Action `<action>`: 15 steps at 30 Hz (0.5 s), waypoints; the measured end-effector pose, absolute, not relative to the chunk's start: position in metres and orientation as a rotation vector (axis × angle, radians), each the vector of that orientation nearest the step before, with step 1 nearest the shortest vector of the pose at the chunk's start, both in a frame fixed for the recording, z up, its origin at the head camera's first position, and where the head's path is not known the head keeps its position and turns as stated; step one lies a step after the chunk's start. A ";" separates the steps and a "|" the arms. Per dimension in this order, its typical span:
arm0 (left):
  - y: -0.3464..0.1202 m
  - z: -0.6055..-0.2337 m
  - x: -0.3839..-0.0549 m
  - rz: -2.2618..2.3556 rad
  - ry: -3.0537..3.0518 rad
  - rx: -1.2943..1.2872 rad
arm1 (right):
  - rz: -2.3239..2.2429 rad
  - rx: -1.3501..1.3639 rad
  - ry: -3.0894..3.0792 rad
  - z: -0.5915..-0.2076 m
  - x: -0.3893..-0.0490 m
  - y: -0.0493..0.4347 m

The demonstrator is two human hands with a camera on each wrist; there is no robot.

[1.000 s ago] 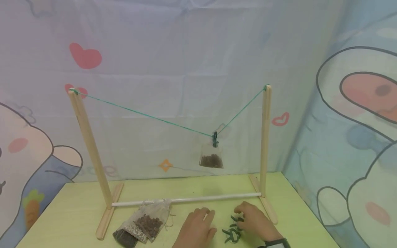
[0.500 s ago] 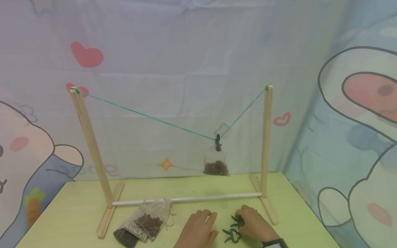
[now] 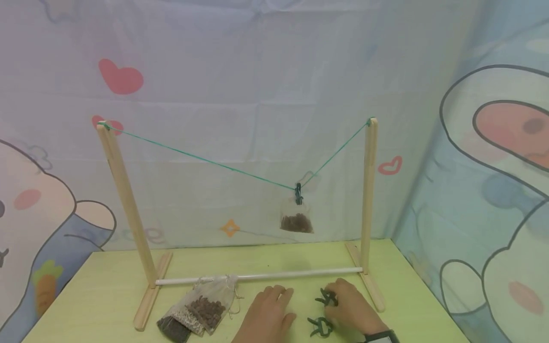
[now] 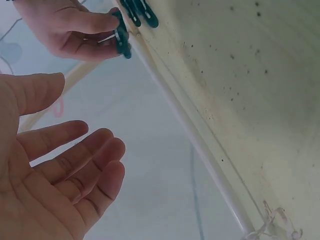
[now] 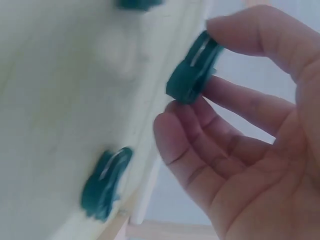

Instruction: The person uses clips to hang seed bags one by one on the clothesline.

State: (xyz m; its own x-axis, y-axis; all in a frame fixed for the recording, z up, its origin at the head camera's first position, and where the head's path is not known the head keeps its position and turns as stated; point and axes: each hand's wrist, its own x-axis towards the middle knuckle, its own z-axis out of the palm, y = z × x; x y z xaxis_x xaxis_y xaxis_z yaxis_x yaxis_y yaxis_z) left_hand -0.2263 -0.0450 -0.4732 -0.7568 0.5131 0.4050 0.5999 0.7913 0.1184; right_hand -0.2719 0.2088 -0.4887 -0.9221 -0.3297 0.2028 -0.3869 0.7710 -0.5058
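My right hand point(image 3: 353, 307) pinches a dark green plastic clip point(image 5: 195, 67) between thumb and fingertips, close over the table. Another green clip point(image 3: 320, 327) lies on the table just in front of that hand. The right wrist view also has a clip point(image 5: 106, 185) towards its lower left and a cut-off green piece at the top edge. My left hand point(image 3: 266, 314) is left of the clips, holding nothing; the left wrist view shows its palm and loosely bent fingers point(image 4: 100, 145). Beyond both hands, a small clear bag of brown bits point(image 3: 297, 223) hangs by a clip point(image 3: 299, 194) from a green string point(image 3: 201, 159).
Two wooden posts point(image 3: 128, 205) on flat feet carry the string. A white rod point(image 3: 296, 274) joins them low across the yellow-green table point(image 3: 86, 305). Several filled mesh bags point(image 3: 207, 312) overlap left of my left hand. A printed cloth point(image 3: 240, 62) hangs behind.
My right hand has gripped a clip and shifted it slightly away from the other one. The left hand has moved a little left. The hanging bag has swung up and down.
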 end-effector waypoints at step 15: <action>-0.069 -0.451 -0.229 -1.205 -2.626 -0.797 | 1.456 0.909 -2.387 -0.450 -0.251 0.183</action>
